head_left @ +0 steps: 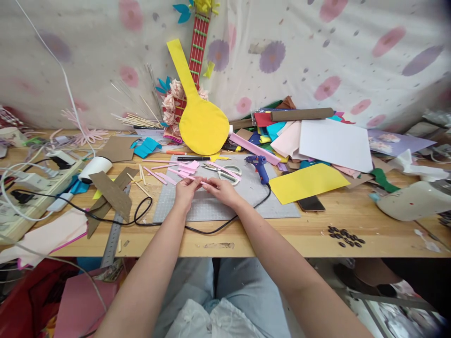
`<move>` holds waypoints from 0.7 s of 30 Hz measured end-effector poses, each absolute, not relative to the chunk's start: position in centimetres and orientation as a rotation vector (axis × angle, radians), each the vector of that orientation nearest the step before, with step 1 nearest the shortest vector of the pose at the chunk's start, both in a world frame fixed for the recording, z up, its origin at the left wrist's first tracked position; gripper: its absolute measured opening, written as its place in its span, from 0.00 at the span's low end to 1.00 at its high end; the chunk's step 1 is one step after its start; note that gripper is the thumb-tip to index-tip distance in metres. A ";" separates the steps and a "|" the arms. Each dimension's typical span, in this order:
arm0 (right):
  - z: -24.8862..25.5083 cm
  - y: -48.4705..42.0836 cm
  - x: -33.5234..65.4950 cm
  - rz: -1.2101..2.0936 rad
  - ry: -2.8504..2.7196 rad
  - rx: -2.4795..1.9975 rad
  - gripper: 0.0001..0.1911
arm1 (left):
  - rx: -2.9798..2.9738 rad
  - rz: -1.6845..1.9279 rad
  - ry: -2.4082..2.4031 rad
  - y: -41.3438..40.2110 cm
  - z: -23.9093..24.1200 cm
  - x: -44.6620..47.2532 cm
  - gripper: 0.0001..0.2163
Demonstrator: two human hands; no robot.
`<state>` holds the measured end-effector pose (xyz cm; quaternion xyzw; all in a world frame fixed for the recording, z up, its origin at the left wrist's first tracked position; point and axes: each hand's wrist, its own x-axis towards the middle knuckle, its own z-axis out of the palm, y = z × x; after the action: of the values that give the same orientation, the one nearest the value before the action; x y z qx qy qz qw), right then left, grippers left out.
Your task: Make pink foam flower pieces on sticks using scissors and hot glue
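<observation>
Over the grey cutting mat (211, 211), my left hand (186, 190) and my right hand (223, 190) meet with fingertips pinched. A narrow pink strip (182, 174) sticks out past my left fingers; its other end is hidden between my hands. My right fingers pinch close beside it, but what they grip is too small to make out. Beyond my hands lie pink cut pieces (188, 167), scissors (225, 172) with pale handles and a black pen (193, 158). A blue glue gun (260, 168) stands at the mat's right side.
A yellow banjo-shaped piece (204, 124) leans at the back against a flower-trimmed red one. Yellow sheet (310, 183), phone (311, 203) and dark oval pieces (346, 236) are to the right. The black cord (207, 232) crosses the front; power strips (38, 192) stand left.
</observation>
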<state>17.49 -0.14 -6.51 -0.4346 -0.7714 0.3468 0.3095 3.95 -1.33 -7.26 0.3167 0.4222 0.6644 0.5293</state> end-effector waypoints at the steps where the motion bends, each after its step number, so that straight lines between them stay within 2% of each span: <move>1: -6.4 -0.2 17.3 0.825 -2.067 -1.153 0.17 | 0.760 1.578 1.015 -1.3 -7.3 4.0 0.13; 3: -6.3 -0.3 17.2 0.765 -2.093 -1.164 0.17 | 0.758 1.572 1.004 -1.3 -7.3 4.0 0.14; 11: -6.9 0.0 17.8 0.925 -2.120 -1.166 0.18 | 0.733 1.631 1.020 -1.2 -6.8 3.8 0.12; 21: -6.9 -0.2 16.9 0.724 -2.053 -1.157 0.14 | 0.712 1.601 0.999 -1.1 -6.9 3.8 0.13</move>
<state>16.91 -0.16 -6.89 -0.4427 -0.7856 0.2770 0.3319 3.82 -1.08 -6.87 0.2985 0.4190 0.6717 0.5331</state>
